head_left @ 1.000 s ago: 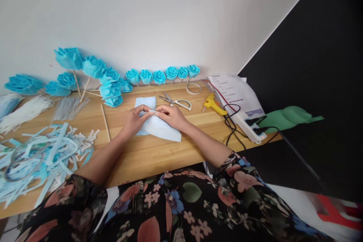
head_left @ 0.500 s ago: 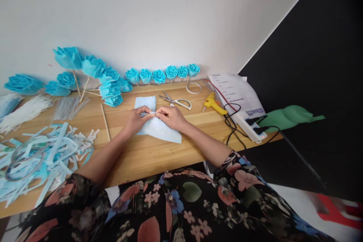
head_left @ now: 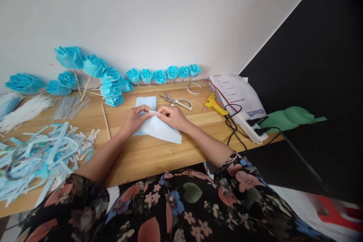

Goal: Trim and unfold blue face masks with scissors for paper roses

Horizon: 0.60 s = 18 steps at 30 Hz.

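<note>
The left hand [head_left: 137, 118] and right hand [head_left: 173, 117], equally close, pinch the pale paper [head_left: 162, 130] by its far edge, the rest slanting nearer and rightward.

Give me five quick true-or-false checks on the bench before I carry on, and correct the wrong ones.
1. The left hand and right hand pinch a pale blue sheet. True.
2. The yellow glue gun lies to the right of the scissors. True.
3. The scissors are closed. False: they lie open.
4. Six small blue flowers stand in a row. True.
5. The right hand grips the glue gun. False: it holds the sheet.
</note>
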Motion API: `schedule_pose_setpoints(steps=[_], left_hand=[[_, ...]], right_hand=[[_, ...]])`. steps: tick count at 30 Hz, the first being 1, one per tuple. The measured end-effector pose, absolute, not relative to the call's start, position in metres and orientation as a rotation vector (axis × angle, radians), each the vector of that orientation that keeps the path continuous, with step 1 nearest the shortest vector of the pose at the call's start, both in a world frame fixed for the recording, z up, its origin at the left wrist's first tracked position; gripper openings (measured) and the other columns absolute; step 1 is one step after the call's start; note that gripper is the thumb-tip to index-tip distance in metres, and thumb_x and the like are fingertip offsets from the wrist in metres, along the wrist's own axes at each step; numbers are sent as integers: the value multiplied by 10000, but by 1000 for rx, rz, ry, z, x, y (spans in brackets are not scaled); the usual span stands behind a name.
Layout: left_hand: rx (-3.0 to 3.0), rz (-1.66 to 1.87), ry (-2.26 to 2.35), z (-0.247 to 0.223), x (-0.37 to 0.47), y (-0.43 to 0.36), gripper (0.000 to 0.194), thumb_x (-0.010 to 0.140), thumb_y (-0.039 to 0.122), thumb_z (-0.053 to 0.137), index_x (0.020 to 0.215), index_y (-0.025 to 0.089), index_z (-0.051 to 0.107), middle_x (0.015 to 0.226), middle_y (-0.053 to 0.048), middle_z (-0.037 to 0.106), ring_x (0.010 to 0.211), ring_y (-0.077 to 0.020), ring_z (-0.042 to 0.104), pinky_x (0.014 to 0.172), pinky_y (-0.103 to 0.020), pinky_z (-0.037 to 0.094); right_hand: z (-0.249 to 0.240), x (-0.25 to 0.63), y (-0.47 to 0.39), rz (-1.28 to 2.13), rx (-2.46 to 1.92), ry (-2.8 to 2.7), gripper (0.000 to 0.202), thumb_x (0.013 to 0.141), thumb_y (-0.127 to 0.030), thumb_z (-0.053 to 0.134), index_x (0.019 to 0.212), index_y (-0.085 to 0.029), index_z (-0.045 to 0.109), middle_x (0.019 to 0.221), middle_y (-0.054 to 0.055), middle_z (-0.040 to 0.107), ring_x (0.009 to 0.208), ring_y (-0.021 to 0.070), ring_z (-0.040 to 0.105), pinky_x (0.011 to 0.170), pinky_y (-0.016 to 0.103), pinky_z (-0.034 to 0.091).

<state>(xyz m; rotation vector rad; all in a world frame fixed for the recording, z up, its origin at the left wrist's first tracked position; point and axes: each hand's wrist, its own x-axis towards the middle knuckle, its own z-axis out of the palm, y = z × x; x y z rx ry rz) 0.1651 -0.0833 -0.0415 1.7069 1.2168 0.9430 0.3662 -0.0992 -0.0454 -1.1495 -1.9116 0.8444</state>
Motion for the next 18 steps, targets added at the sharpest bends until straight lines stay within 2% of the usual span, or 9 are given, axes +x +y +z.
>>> schedule_pose_setpoints(steps=[7, 11, 15, 18], left_hand=[[1694, 880, 1145, -42, 176, -89, 308, 661, 475, 714, 667, 177, 637, 678, -19, 650, 667, -160, 568, 669, -260, 455], [1718, 979, 1190, -41, 177, -88, 268, 699, 444, 683, 724, 177, 667, 734, -30, 680, 707, -176, 593, 685, -270, 460], [1800, 1053, 1270, -40, 171, -85, 244, 757, 425, 647, 749, 182, 671, 778, -40, 695, 741, -193, 612, 725, -291, 465], [1977, 1111, 1291, -41, 170, -85, 209, 786, 390, 631, 743, 189, 668, 768, -50, 685, 758, -205, 614, 774, -320, 457]], right_hand=[[-45, 365, -99, 826, -1132, -1915, 143, 824, -277, 579, 759, -164, 636, 548, -58, 524, 510, 74, 404, 538, 216, 292], [-44, 367, -96, 861, -1143, -1876, 170, 838, -308, 583, 794, -162, 658, 527, -64, 489, 501, 77, 380, 528, 221, 284], [-44, 368, -95, 870, -1173, -1876, 198, 852, -308, 588, 926, -166, 705, 527, -75, 457, 503, 77, 360, 527, 224, 264], [-44, 367, -97, 892, -1178, -1891, 186, 857, -316, 598, 883, -164, 702, 529, -72, 464, 516, 77, 372, 542, 225, 269]])
